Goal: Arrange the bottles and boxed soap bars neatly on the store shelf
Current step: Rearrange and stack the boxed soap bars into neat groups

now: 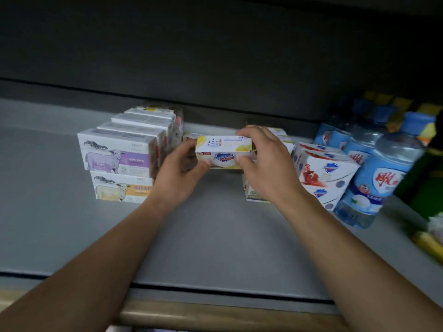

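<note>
A white and yellow boxed soap bar [223, 150] with a blue shield logo is held above the grey shelf [215, 236], gripped at its ends by my left hand [181, 173] and my right hand [266, 164]. To the left stand stacked rows of sheep-print soap boxes [117, 155], purple on top and orange [122, 189] below. To the right lean red-and-white soap boxes [326, 171]. Blue-labelled bottles [376, 178] stand at the far right. More yellow boxes [254, 196] lie partly hidden behind my right hand.
A dark back wall rises behind the shelf. Yellow and green packages [426, 245] sit at the right edge. A wooden rail [215, 315] runs under the shelf's front lip. Bare shelf surface lies in front of the boxes.
</note>
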`<state>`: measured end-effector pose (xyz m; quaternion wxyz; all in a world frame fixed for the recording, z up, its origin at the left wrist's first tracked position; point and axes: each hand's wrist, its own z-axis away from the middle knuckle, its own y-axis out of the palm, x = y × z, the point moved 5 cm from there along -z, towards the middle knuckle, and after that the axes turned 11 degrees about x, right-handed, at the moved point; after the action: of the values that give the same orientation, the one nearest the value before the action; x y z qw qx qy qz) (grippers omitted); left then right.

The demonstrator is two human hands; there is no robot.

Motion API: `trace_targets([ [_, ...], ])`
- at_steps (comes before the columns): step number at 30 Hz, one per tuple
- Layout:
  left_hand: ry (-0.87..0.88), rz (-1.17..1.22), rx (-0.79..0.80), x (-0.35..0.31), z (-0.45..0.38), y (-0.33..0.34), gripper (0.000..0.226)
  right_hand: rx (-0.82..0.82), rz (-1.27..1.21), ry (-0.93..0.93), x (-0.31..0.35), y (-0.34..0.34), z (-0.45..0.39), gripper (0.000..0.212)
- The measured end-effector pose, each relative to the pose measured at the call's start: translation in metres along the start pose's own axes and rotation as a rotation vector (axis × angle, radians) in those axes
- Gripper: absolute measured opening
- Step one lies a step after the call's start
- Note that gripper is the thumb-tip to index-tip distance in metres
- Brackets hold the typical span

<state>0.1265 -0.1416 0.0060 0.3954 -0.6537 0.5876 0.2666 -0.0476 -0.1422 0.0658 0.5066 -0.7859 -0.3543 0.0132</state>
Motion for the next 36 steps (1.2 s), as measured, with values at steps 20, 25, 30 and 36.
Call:
trace_targets([
  [20,-0.136,0.272,0.021,-0.008,0.003,0.004,0.037,-0.031,-0.579,0.2,-0.035,-0.004,0.024,0.037],
  [25,-0.151,0.018,-0.004,-0.017,0.008,0.011,0.046,0.219,-0.574,0.481,-0.043,0.002,0.029,0.066],
  [30,-0.165,-0.038,-0.04,-0.02,0.01,0.01,0.052,0.254,-0.656,0.483,-0.042,0.008,0.03,0.066],
  [36,-0.167,0.087,-0.004,-0.017,0.008,0.011,0.027,0.179,-0.826,0.397,-0.041,0.009,0.027,0.033],
])
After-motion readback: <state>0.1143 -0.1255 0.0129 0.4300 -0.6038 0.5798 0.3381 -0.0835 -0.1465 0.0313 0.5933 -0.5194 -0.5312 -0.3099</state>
